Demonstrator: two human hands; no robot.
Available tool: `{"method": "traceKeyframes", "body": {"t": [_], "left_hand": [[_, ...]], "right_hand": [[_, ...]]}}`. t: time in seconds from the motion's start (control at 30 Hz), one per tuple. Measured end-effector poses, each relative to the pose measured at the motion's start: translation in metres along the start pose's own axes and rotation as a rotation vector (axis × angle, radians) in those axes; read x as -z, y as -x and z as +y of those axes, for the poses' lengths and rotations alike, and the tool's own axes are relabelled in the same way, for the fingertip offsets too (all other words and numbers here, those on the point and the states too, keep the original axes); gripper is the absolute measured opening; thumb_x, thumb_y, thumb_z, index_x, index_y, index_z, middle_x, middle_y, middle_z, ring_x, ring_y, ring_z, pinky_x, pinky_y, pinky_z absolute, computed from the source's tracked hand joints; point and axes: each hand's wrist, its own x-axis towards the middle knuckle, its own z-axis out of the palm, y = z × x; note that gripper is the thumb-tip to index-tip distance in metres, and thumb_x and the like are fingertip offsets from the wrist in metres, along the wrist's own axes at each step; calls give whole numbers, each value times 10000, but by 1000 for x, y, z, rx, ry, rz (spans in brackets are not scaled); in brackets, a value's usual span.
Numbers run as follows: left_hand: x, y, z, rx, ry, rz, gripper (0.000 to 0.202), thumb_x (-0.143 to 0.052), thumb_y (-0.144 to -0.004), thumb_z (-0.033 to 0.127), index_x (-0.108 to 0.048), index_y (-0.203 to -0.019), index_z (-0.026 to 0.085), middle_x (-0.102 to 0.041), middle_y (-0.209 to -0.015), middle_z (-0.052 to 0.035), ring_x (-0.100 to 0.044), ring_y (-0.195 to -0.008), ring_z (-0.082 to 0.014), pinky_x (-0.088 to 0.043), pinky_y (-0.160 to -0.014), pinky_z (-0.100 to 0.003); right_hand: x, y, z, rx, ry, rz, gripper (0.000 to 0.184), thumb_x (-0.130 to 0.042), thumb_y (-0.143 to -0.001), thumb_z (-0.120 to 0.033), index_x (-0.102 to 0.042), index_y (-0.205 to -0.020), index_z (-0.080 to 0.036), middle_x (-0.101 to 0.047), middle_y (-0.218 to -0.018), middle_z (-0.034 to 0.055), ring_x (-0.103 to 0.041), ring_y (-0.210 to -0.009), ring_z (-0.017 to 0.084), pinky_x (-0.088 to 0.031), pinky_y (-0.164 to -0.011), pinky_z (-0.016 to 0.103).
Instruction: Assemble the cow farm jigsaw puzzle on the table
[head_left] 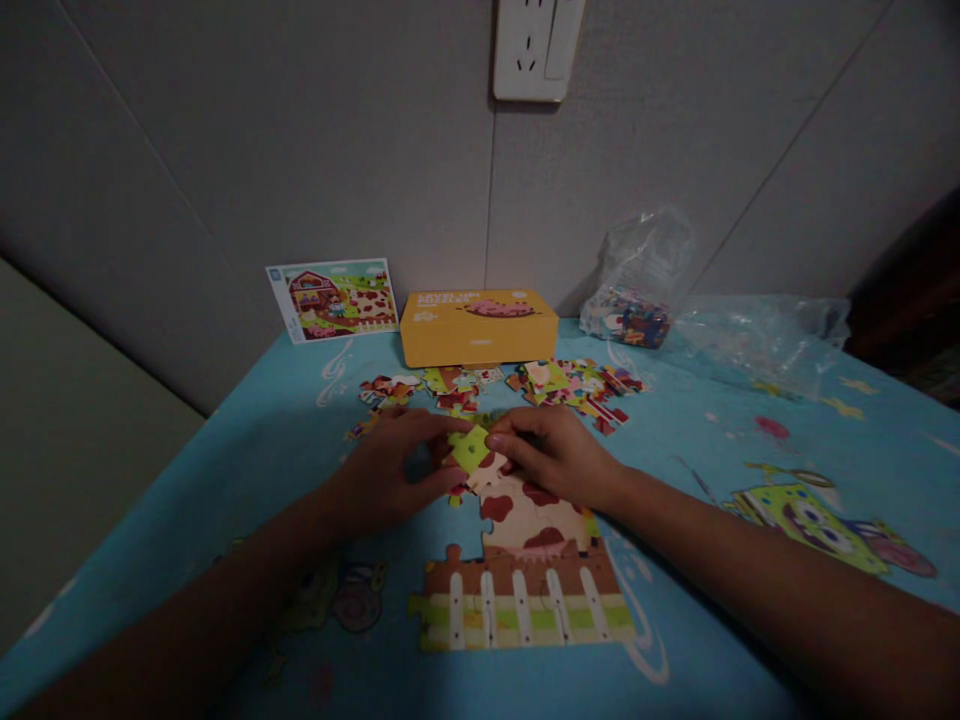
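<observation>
A partly joined jigsaw (525, 570) lies on the blue cartoon tablecloth (712, 470); it shows a brown fence with white pickets below and a brown-spotted cow above. At its top edge sits a green puzzle piece (470, 447). My left hand (390, 470) pinches that piece from the left, fingers curled. My right hand (551, 450) holds it from the right with fingertips pressed on its edge. Loose puzzle pieces (570, 385) lie scattered just beyond both hands.
A yellow puzzle box (478, 327) stands against the wall, with a picture card (334, 298) of the farm scene leaning to its left. Clear plastic bags (645, 290), one with small pieces inside, lie at the back right. A wall socket (534, 45) is above.
</observation>
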Motion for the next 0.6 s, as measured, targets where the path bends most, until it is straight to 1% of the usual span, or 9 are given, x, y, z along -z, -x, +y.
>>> {"method": "traceKeyframes", "body": {"t": [0.13,0.27,0.37,0.47,0.57,0.6], "left_hand": [[2,-4,1,-6,-54,15,157,-609,-861,290,-698,-942,189,-675,-772,-3,-593,-746,-158,-411,-792,-339],[4,-6,3,64,-54,30,153,-598,-856,288,-693,-791,187,-665,-728,-1,-566,-682,-140,-412,-717,-300],[4,-5,3,104,-31,44,158,-595,-845,285,-685,-767,181,-662,-718,-5,-555,-659,-135,-411,-656,-272],[4,-5,1,117,-38,18,164,-599,-840,293,-680,-749,183,-655,-708,-5,-556,-660,-135,-406,-621,-254],[2,-5,0,116,-60,-10,157,-608,-830,292,-676,-739,183,-647,-697,-4,-561,-664,-137,-406,-612,-249],[1,-5,0,117,-56,-7,141,-613,-823,290,-682,-767,181,-649,-706,-5,-565,-667,-138,-410,-614,-251]], "right_hand": [[1,-1,1,37,62,47,250,-533,-939,-331,-669,-813,-163,-652,-667,7,-600,-578,107,-430,-583,215],[2,-1,1,58,70,79,266,-514,-940,-317,-671,-797,-157,-645,-647,10,-584,-576,110,-420,-581,220],[3,-1,1,59,73,64,260,-520,-918,-285,-657,-746,-147,-637,-620,14,-556,-545,107,-398,-547,219],[4,-1,2,46,103,54,243,-539,-890,-257,-646,-704,-144,-625,-601,13,-528,-520,103,-378,-523,219],[4,-1,3,45,111,47,226,-552,-885,-250,-650,-712,-145,-632,-611,15,-535,-529,107,-390,-537,225],[4,-1,3,48,111,45,225,-552,-888,-248,-651,-713,-146,-635,-616,15,-542,-538,108,-396,-548,227]]}}
